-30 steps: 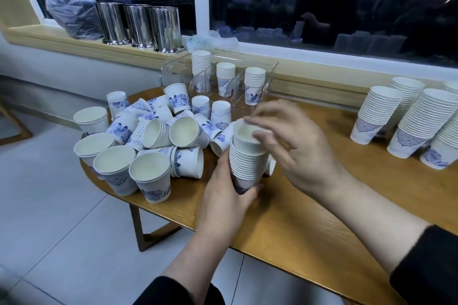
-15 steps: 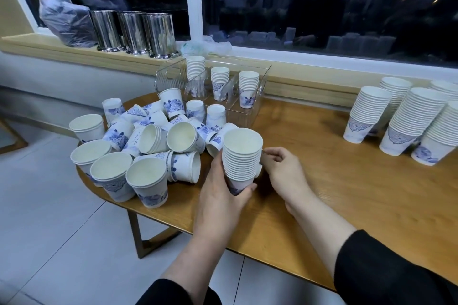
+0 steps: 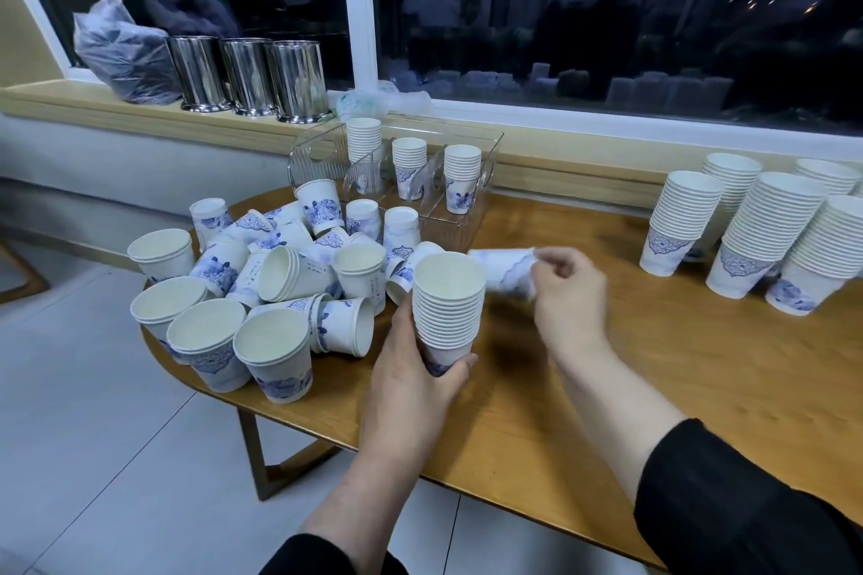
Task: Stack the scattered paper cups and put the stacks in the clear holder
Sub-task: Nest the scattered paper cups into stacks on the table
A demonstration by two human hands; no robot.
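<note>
Head camera looked down on the left hand point(image 3: 411, 369), curled round the base of an upright stack of cups point(image 3: 449, 308) held just above the wooden table point(image 3: 654, 378). Just beside it, the right hand point(image 3: 567, 294) pinched the rim end of a single cup point(image 3: 506, 271) lying sideways in the air, blurred. Left of the stack lay the scattered cups point(image 3: 280, 275), some upright, some tipped. Behind them stood the clear holder point(image 3: 481, 182) with three short stacks inside. Tall finished stacks point(image 3: 756, 229) stood well apart at the right; three steel canisters point(image 3: 247, 77) sat on the windowsill.
</note>
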